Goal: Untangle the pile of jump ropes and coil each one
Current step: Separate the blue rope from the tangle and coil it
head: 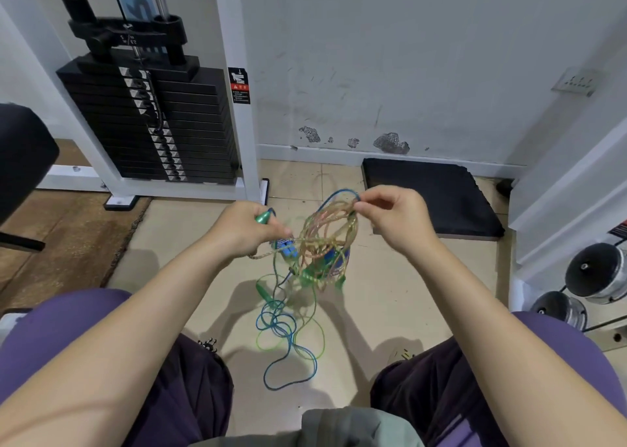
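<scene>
A tangle of jump ropes (322, 239) hangs in the air between my hands: clear orange-pink loops, blue cord, green cord, with blue handles (288, 248) caught inside. My left hand (246, 231) grips a green handle (263, 216) and a strand of the clear rope. My right hand (390, 216) pinches the top of the loops, where a blue cord arches over. Blue and green cords (288, 338) trail down from the tangle and lie looped on the tiled floor between my knees. Another green handle (263, 292) dangles low.
A white weight machine with a black plate stack (152, 121) stands at the back left. A black foam mat (431, 195) lies against the wall at the right. Dumbbells (593, 277) sit at the far right. A brown mat (61, 236) covers the floor at left.
</scene>
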Demonstrator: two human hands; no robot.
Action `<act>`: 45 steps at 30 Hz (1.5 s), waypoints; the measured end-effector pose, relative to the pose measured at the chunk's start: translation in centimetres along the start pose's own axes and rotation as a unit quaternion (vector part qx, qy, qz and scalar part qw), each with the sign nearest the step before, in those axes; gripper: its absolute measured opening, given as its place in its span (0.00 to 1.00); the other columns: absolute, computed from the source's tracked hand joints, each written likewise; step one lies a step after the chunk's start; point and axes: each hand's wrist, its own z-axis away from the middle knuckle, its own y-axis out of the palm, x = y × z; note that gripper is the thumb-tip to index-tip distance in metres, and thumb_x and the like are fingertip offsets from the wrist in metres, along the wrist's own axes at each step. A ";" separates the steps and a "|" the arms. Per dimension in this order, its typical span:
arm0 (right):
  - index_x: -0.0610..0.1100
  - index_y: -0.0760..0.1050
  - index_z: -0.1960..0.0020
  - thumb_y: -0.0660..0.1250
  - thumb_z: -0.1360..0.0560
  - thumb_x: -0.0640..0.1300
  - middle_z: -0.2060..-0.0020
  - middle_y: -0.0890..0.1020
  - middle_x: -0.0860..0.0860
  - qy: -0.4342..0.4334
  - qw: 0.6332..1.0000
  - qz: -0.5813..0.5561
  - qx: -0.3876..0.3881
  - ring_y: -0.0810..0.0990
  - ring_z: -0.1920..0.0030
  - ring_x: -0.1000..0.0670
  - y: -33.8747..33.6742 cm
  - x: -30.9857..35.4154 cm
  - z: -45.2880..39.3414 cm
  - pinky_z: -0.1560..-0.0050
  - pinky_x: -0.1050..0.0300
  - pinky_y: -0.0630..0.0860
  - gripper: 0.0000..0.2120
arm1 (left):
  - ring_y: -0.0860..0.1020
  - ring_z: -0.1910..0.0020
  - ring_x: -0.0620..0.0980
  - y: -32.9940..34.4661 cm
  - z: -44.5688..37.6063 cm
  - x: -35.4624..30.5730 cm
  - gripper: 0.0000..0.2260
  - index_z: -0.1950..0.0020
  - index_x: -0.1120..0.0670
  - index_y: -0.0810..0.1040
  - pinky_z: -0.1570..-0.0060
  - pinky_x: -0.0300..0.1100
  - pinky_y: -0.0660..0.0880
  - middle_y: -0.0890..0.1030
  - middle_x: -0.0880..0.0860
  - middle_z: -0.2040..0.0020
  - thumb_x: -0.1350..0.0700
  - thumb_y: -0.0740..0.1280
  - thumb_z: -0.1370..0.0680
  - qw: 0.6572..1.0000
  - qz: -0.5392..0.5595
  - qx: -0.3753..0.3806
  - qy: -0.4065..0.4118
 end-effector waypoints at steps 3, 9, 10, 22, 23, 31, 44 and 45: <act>0.45 0.80 0.60 0.72 0.26 0.37 0.65 0.81 0.47 0.015 0.999 -0.032 -0.036 0.76 0.68 0.54 -0.7 -0.2 -0.4 0.62 0.56 0.76 0.06 | 0.71 0.76 0.47 -0.6 -0.6 0.5 0.14 0.66 0.54 0.80 0.71 0.38 0.66 0.76 0.49 0.74 0.48 0.81 0.34 0.989 -0.145 -0.023 -0.018; 0.44 0.77 0.58 0.67 0.24 0.32 0.60 0.80 0.42 -0.002 0.990 -0.084 0.112 0.77 0.58 0.48 1.1 0.7 1.4 0.48 0.46 0.78 0.09 | 0.77 0.61 0.40 1.2 0.2 -0.2 0.08 0.63 0.41 0.85 0.60 0.34 0.70 0.82 0.49 0.59 0.51 0.81 0.34 0.991 0.033 -0.033 0.123; 0.44 0.76 0.57 0.66 0.23 0.31 0.59 0.80 0.41 -0.004 0.986 -0.094 0.135 0.77 0.57 0.48 1.4 0.9 1.7 0.45 0.45 0.77 0.09 | 0.77 0.58 0.41 1.6 0.3 -0.2 0.09 0.60 0.39 0.84 0.57 0.35 0.70 0.81 0.51 0.57 0.51 0.81 0.34 0.988 0.027 -0.032 0.148; 0.40 0.76 0.54 0.66 0.22 0.37 0.59 0.80 0.44 0.027 0.983 -0.095 0.153 0.79 0.59 0.51 1.9 1.2 2.0 0.59 0.60 0.75 0.03 | 0.78 0.61 0.46 2.0 -0.3 -0.1 0.10 0.59 0.52 0.85 0.61 0.35 0.73 0.82 0.47 0.62 0.51 0.82 0.34 0.997 -0.037 0.002 0.067; 0.41 0.77 0.55 0.67 0.22 0.38 0.61 0.80 0.45 0.027 0.989 -0.067 0.133 0.78 0.62 0.52 1.9 1.0 1.9 0.60 0.61 0.73 0.03 | 0.76 0.64 0.46 1.9 -0.5 0.0 0.12 0.59 0.54 0.83 0.65 0.35 0.71 0.81 0.46 0.65 0.50 0.82 0.34 0.996 -0.058 -0.002 0.061; 0.40 0.74 0.56 0.63 0.21 0.34 0.63 0.80 0.43 0.071 0.989 -0.117 0.050 0.79 0.69 0.52 1.2 0.4 1.2 0.65 0.56 0.77 0.06 | 0.77 0.60 0.54 0.9 -0.8 0.5 0.21 0.62 0.53 0.75 0.64 0.43 0.69 0.77 0.51 0.64 0.38 0.77 0.34 0.930 -0.368 0.003 -0.015; 0.43 0.67 0.52 0.56 0.16 0.37 0.53 0.84 0.38 0.015 0.944 -0.221 0.245 0.82 0.57 0.43 1.8 2.5 2.5 0.48 0.52 0.79 0.06 | 0.76 0.49 0.36 2.3 0.2 0.1 0.18 0.50 0.41 0.82 0.48 0.26 0.68 0.76 0.43 0.50 0.52 0.83 0.36 0.986 -0.017 0.005 0.168; 0.42 0.67 0.51 0.56 0.16 0.37 0.54 0.84 0.38 0.011 0.939 -0.229 0.257 0.82 0.58 0.43 1.9 2.6 2.6 0.48 0.52 0.78 0.06 | 0.76 0.48 0.40 2.7 0.3 0.2 0.18 0.49 0.42 0.83 0.45 0.29 0.68 0.75 0.44 0.49 0.51 0.82 0.36 0.982 -0.050 0.018 0.181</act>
